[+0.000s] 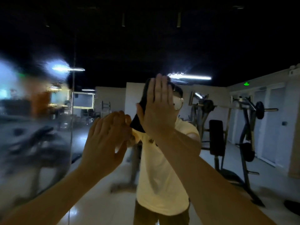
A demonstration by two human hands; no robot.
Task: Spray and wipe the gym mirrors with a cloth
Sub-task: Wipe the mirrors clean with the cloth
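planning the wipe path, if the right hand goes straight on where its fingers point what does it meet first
Only more mirror, it seems: the right hand, flat on the cloth, has nothing else above it.

Two hands are in view, the left hand (105, 140) and the right hand (159, 108). There is one cloth (138, 125), of dark colour. The mirror has two panels, the left panel (32, 143) and the right panel (227, 46), which meet at one vertical seam (71, 135). In the glass one person (160, 176) is reflected. I count three strip lights (190, 77): two are bright and one is dim. One green sign (246, 83) is seen clearly. There are two plates (259, 110) and one black pad (216, 137). The machines are too blurred for counting.
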